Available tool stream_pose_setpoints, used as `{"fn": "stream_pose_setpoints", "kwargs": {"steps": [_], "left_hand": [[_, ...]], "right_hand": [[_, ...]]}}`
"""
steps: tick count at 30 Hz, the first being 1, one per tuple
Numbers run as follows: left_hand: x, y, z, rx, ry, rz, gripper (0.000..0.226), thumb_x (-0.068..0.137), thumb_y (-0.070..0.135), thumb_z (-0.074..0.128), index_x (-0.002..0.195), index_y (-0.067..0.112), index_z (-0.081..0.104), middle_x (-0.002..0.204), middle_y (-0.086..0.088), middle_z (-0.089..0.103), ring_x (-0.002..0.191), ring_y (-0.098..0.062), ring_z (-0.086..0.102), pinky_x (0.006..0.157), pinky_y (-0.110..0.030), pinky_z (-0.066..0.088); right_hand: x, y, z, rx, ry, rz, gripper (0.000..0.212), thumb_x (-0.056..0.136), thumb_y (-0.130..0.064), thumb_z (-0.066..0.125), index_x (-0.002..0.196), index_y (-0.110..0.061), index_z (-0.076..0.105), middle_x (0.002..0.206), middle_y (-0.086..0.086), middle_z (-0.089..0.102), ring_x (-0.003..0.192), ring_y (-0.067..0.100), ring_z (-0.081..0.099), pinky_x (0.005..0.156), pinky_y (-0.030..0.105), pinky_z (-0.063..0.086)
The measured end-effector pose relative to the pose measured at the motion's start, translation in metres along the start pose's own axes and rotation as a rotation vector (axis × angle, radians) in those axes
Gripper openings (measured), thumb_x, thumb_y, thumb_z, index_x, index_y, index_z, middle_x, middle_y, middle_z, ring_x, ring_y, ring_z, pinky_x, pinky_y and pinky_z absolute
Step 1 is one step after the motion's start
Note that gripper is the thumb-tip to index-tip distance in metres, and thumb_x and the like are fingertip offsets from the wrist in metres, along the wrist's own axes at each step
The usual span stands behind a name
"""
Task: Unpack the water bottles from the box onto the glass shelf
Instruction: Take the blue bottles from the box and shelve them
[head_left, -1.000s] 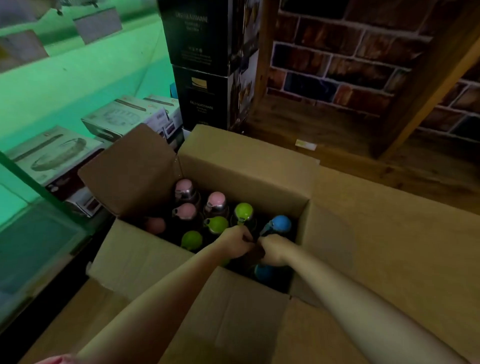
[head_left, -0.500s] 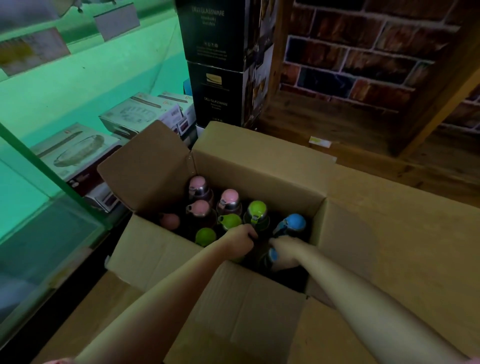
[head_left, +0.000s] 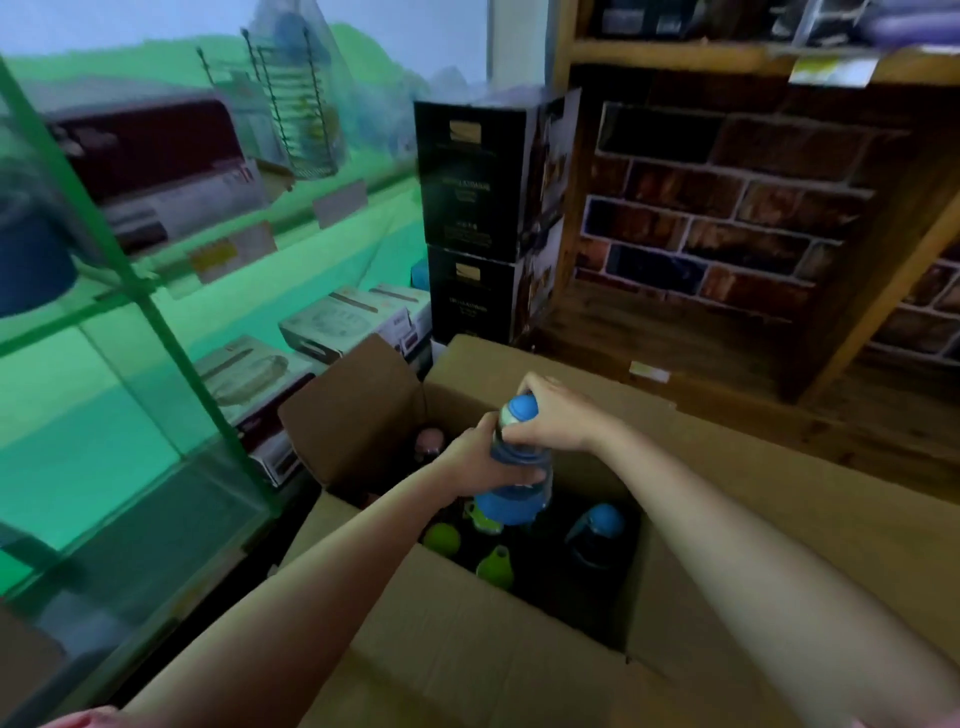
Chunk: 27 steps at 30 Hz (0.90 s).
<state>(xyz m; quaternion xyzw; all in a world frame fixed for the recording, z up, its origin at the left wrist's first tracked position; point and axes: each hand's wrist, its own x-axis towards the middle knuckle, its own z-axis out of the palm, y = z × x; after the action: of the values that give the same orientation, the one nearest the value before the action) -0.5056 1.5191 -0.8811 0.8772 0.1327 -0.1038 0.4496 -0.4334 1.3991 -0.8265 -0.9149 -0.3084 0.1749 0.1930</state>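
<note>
Blue bottle (head_left: 511, 478) gripped by both hands above box (head_left: 467, 649).

Wooden floor (head_left: 857, 525), open cardboard box (head_left: 519, 649) resting on it, two stacked black boxes (head_left: 472, 228) standing behind it

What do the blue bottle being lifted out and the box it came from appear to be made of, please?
The blue bottle looks like clear tinted plastic with a matte blue cap and base, perhaps rubbery: the middle is see-through and the blue parts show no glare. The left hand grips its body and the right hand its cap. The box looks like plain brown corrugated cardboard, with dull, creased flaps.
</note>
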Motion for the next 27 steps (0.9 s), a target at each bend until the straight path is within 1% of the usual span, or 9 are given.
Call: {"fn": "stream_pose_setpoints", "kwargs": {"steps": [4, 7, 9, 11, 13, 17, 21, 25, 27], "left_hand": [[-0.026, 0.011, -0.045, -0.107, 0.139, 0.028, 0.110, 0.058, 0.058, 0.076, 0.146, 0.023, 0.021, 0.139, 0.000, 0.048, 0.123, -0.020, 0.051, 0.100, -0.042, 0.047], [-0.050, 0.018, -0.080, -0.162, 0.220, 0.091, 0.080, 0.072, 0.043, 0.076, 0.138, 0.028, 0.032, 0.129, 0.001, 0.056, 0.116, -0.019, 0.057, 0.098, -0.045, 0.048], [-0.071, 0.024, -0.105, -0.166, 0.291, 0.094, 0.085, 0.069, 0.048, 0.076, 0.139, 0.028, 0.033, 0.130, 0.001, 0.057, 0.115, -0.019, 0.057, 0.098, -0.045, 0.048], [-0.092, 0.031, -0.129, -0.189, 0.350, 0.047, 0.087, 0.064, 0.056, 0.075, 0.136, 0.028, 0.035, 0.127, 0.001, 0.057, 0.109, -0.021, 0.060, 0.085, -0.048, 0.056], [-0.116, 0.036, -0.152, -0.240, 0.403, 0.029, 0.070, 0.071, 0.050, 0.073, 0.128, 0.032, 0.037, 0.115, 0.002, 0.058, 0.099, -0.022, 0.062, 0.070, -0.051, 0.059], [-0.165, 0.045, -0.200, -0.230, 0.570, 0.040, 0.066, 0.075, 0.045, 0.073, 0.130, 0.030, 0.039, 0.117, -0.002, 0.061, 0.100, -0.022, 0.064, 0.072, -0.052, 0.058], [-0.214, 0.045, -0.242, -0.220, 0.656, 0.024, 0.051, 0.075, 0.044, 0.073, 0.117, 0.033, 0.046, 0.112, 0.001, 0.064, 0.100, -0.021, 0.065, 0.065, -0.055, 0.058], [-0.254, 0.034, -0.274, -0.227, 0.760, -0.047, 0.079, 0.067, 0.047, 0.078, 0.133, 0.032, 0.038, 0.125, -0.005, 0.059, 0.103, -0.027, 0.063, 0.065, -0.053, 0.058], [-0.272, 0.024, -0.286, -0.251, 0.813, -0.065, 0.073, 0.070, 0.043, 0.078, 0.132, 0.033, 0.040, 0.126, -0.004, 0.058, 0.105, -0.028, 0.062, 0.070, -0.056, 0.057]], "right_hand": [[-0.003, -0.044, -0.027, 0.151, 0.124, -0.075, 0.054, 0.071, -0.038, 0.070, 0.109, -0.015, 0.039, 0.104, 0.003, 0.051, 0.092, 0.023, 0.054, 0.076, 0.037, 0.045], [-0.007, -0.079, -0.044, 0.213, 0.154, -0.169, 0.067, 0.075, -0.037, 0.073, 0.121, -0.012, 0.032, 0.112, 0.002, 0.043, 0.100, 0.020, 0.050, 0.079, 0.030, 0.040], [-0.007, -0.105, -0.057, 0.247, 0.143, -0.257, 0.074, 0.075, -0.041, 0.074, 0.127, -0.012, 0.030, 0.119, 0.002, 0.040, 0.107, 0.018, 0.046, 0.082, 0.027, 0.038], [-0.007, -0.132, -0.070, 0.245, 0.135, -0.333, 0.076, 0.074, -0.044, 0.075, 0.128, -0.010, 0.033, 0.123, 0.002, 0.039, 0.113, 0.016, 0.043, 0.086, 0.025, 0.036], [-0.009, -0.162, -0.080, 0.253, 0.148, -0.419, 0.074, 0.073, -0.045, 0.076, 0.127, -0.011, 0.039, 0.123, 0.001, 0.040, 0.113, 0.014, 0.043, 0.088, 0.024, 0.036], [-0.014, -0.222, -0.088, 0.312, 0.225, -0.596, 0.064, 0.071, -0.043, 0.078, 0.119, -0.016, 0.044, 0.119, 0.000, 0.044, 0.106, 0.012, 0.046, 0.083, 0.022, 0.034], [-0.021, -0.278, -0.086, 0.448, 0.256, -0.722, 0.065, 0.069, -0.040, 0.080, 0.118, -0.019, 0.043, 0.120, 0.000, 0.051, 0.106, 0.014, 0.052, 0.087, 0.025, 0.042], [-0.028, -0.323, -0.081, 0.416, 0.231, -0.820, 0.083, 0.070, -0.039, 0.080, 0.135, -0.015, 0.035, 0.130, 0.003, 0.049, 0.115, 0.015, 0.051, 0.090, 0.022, 0.037], [-0.030, -0.344, -0.075, 0.398, 0.198, -0.859, 0.084, 0.071, -0.039, 0.079, 0.137, -0.013, 0.034, 0.131, 0.003, 0.049, 0.111, 0.015, 0.052, 0.088, 0.022, 0.037]]}}
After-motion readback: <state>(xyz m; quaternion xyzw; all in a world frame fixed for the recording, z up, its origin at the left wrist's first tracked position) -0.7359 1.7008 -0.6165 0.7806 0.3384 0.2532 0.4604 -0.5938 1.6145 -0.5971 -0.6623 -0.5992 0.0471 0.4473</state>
